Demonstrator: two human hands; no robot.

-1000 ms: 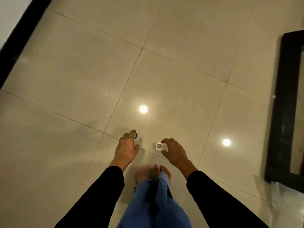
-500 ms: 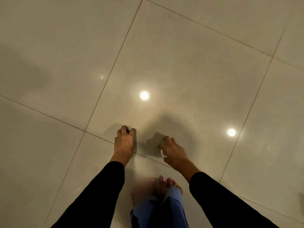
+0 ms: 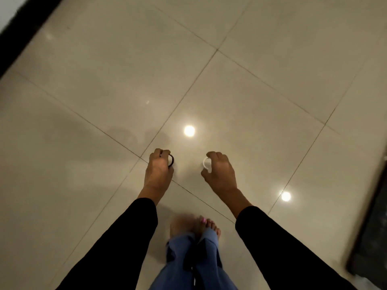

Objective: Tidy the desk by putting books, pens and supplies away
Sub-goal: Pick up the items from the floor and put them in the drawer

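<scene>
The left hand (image 3: pixel 158 171) pinches a dark ring (image 3: pixel 171 160); the right hand (image 3: pixel 217 171) pinches a white ring (image 3: pixel 205 162), both held above the tiled floor (image 3: pixel 261 91). Putting them away seemingly remains; no desk shows.

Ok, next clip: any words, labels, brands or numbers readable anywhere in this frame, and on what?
None can be read.
Dark ring in the left hand: no marking visible.
White ring in the right hand: no marking visible.
Tiled floor: only glare spots, no text.
</scene>
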